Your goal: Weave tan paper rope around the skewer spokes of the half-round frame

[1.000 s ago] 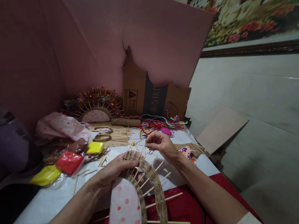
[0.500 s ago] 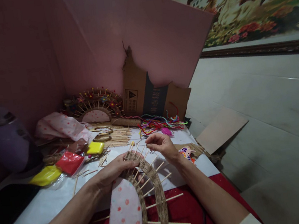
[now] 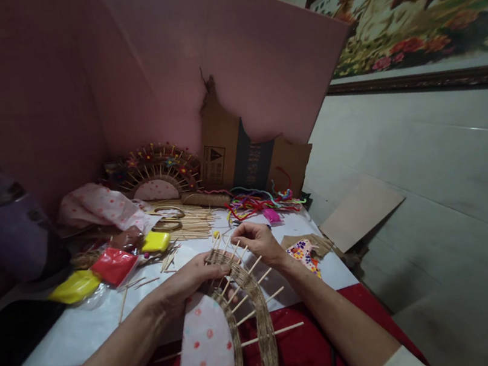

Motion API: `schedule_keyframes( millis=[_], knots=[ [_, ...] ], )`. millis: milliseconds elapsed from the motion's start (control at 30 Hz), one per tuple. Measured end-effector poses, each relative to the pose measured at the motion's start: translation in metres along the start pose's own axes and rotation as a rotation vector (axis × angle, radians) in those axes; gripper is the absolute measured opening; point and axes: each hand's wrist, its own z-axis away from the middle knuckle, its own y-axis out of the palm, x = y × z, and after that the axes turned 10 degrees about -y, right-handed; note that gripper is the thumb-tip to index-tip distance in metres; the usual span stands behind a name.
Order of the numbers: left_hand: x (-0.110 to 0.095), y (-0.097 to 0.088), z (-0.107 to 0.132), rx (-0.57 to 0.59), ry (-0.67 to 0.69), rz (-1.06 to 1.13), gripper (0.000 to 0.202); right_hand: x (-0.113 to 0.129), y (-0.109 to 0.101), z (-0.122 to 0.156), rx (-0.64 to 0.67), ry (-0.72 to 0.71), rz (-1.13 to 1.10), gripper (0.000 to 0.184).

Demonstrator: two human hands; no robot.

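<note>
My left hand [image 3: 198, 275] is closed on the upper end of a half-round woven fan, thumb on top of its twine band [image 3: 264, 327]. The fan's centre is a half disc of pale cloth [image 3: 206, 351] with red spots. Thin wooden sticks [image 3: 279, 330] spread outward from it through two rings of brown twine. At the stick tips near the top, my right hand [image 3: 260, 243] pinches what looks like the thin loose end of the twine. Its fingertips partly hide that strand.
Behind lie loose sticks [image 3: 198, 217], scissors [image 3: 168, 225] and coloured fuzzy stems [image 3: 256, 202]. Yellow [image 3: 76, 287] and red [image 3: 115, 266] clay packs are at left. A finished-looking fan [image 3: 157, 187] leans at the back beside torn cardboard [image 3: 221, 150]. A patterned cut-out [image 3: 304, 253] lies right.
My right hand has shifted slightly left and down, closer to the stick tips. The fan has tilted a little, its lower sticks moving slightly right and down. My left hand keeps its hold.
</note>
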Motion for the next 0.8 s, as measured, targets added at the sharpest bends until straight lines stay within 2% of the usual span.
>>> schedule_keyframes(
  millis=[233,433,600,700,800],
  knots=[
    [0.001,-0.002,-0.001,-0.025,-0.004,-0.01,0.026,0.001,-0.006,-0.001,-0.031,-0.06,0.007,0.018],
    [0.002,0.0,-0.001,-0.048,-0.012,-0.024,0.026,0.016,-0.009,0.001,0.098,-0.201,0.039,0.018],
    [0.003,0.001,-0.003,-0.04,0.009,0.017,0.022,0.029,-0.002,0.003,0.171,-0.214,0.065,0.02],
    [0.003,0.001,-0.003,-0.044,0.01,0.038,0.023,0.031,0.002,0.003,0.17,-0.227,0.06,0.019],
    [0.003,0.0,-0.003,-0.031,0.001,0.024,0.025,0.027,0.003,0.002,0.112,-0.252,0.058,0.015]
  ],
)
